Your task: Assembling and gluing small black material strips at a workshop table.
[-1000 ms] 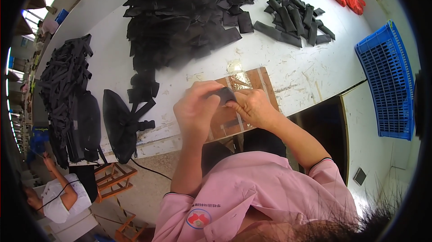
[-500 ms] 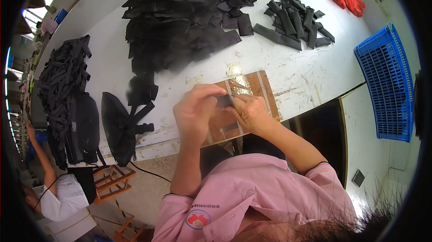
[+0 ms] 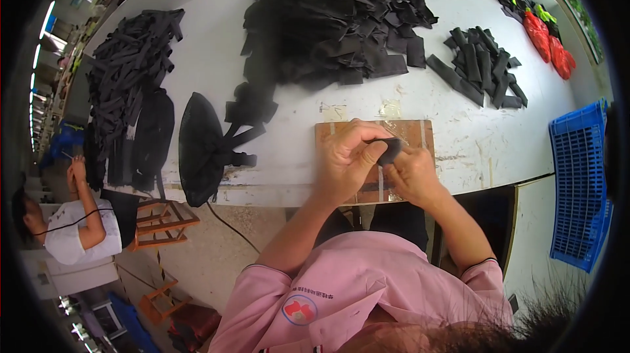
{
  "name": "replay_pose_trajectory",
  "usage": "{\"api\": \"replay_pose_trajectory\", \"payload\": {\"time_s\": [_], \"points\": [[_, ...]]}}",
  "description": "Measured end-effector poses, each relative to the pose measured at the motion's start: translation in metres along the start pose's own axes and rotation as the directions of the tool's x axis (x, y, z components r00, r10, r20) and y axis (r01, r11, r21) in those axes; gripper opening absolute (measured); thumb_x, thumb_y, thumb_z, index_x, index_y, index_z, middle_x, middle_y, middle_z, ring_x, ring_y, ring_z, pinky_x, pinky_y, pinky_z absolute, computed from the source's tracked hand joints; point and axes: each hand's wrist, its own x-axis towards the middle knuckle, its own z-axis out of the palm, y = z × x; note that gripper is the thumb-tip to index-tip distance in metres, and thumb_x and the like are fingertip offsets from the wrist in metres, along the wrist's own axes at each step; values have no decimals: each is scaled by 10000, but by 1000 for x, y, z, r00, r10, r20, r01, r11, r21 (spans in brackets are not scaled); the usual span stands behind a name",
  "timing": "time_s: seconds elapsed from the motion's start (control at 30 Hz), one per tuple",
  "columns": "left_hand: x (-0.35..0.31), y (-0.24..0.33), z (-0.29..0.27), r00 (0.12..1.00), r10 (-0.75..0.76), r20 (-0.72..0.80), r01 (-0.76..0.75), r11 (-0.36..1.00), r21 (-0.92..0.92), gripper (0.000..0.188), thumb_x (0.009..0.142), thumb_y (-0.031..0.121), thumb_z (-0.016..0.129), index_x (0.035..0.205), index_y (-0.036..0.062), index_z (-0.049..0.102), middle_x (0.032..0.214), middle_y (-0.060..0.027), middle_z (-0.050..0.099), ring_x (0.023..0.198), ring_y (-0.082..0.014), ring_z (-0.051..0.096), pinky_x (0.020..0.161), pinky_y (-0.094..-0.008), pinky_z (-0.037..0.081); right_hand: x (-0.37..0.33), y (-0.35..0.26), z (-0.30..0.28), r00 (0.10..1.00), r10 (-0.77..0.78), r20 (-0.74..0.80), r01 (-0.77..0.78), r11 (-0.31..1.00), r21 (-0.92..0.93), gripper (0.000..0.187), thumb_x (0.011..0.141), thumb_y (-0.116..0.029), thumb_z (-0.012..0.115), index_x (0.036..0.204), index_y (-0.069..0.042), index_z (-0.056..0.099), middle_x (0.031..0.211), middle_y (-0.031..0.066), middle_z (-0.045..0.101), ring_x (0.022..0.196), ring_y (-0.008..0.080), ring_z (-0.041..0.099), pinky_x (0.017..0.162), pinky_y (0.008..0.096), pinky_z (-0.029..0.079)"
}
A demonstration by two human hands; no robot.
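Note:
Over the brown board (image 3: 420, 131) at the table's near edge, both my hands are together on a small black fabric piece (image 3: 391, 149). My left hand (image 3: 353, 164) pinches it between thumb and curled fingers from the left. At its right side, my right hand (image 3: 415, 172) is closed, with bent fingers against the piece's lower right edge. The piece is curved, like a short sleeve or tube; my fingers cover part of it. Beyond the board lies a big heap of flat black pieces (image 3: 328, 24). Rolled black tubes (image 3: 482, 64) make a smaller pile at the right.
Left on the white table (image 3: 203, 44) are a heap of black strips (image 3: 128, 67) and a dark rounded mesh object (image 3: 199, 149) with a cord. Red bags (image 3: 548, 44) lie far right, above a blue plastic crate (image 3: 581, 182). A person in white (image 3: 82, 228) is at far left, near wooden stools (image 3: 164, 221).
The whole view has swung, so the table's things appear further right. My hands stay together over the board; the black piece is turned and shows more of itself above my left thumb.

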Motion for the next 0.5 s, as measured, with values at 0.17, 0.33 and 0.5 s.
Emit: {"api": "replay_pose_trajectory", "payload": {"time_s": [0.17,0.33,0.5], "points": [[-5,-47,-54,888,72,-455,224,797,562,148,767,93,595,882,4,571,910,-104,582,800,-199,550,679,-298,446,55,25,-66,987,120,-105,39,454,890,504,878,-427,395,701,10,574,523,40,486,482,124,469,487,249,378],[34,-85,-136,886,305,-348,407,-154,900,330,721,148,619,984,-21,514,923,-132,548,915,-289,494,731,-403,432,36,60,-37,825,555,-110,-383,691,613,564,863,-505,399,978,30,539,627,35,515,559,82,486,476,206,384],[50,-112,-198,901,102,-422,429,-352,832,294,738,174,610,939,-19,515,880,-134,569,891,-290,513,744,-378,445,-25,56,27,799,602,-4,-513,684,519,342,902,-295,439,963,24,547,602,46,521,522,104,492,457,227,388]]}}
